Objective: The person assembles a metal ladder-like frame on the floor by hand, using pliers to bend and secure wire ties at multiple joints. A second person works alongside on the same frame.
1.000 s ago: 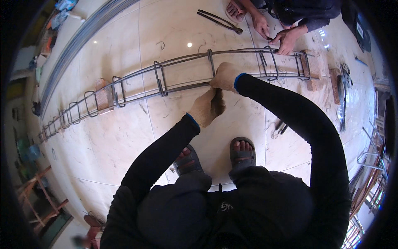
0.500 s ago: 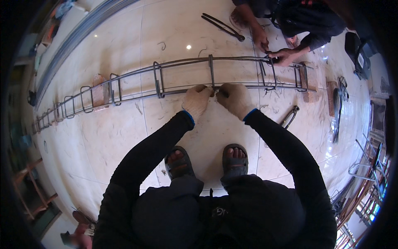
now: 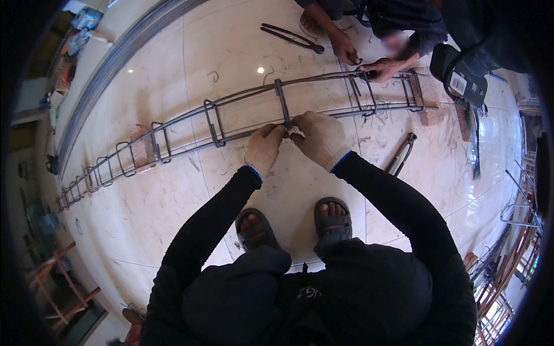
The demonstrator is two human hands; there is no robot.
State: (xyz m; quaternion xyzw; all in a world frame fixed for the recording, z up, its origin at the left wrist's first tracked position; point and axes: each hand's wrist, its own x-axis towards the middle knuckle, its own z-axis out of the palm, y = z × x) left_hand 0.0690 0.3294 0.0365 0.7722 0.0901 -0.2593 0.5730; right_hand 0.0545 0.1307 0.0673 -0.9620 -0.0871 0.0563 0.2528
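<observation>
A long cage of steel bars point(image 3: 242, 115) lies across the pale stone floor point(image 3: 173, 190), propped on bricks, with a co-worker's hands point(image 3: 369, 60) busy at its far right end. Since a second ago the person's gloved hands have come together at its near bar, beside one upright steel loop point(image 3: 281, 104). The left hand point(image 3: 264, 147) and right hand point(image 3: 320, 137) now pinch a small tie there, fingers closed, which suggests fastening that joint.

The person wears beige knit work gloves on the left hand point(image 3: 264, 149) and right hand point(image 3: 319, 138), blue-edged cuffs, long black sleeves, dark trousers, and grey open-toed sandals below the gloves.
</observation>
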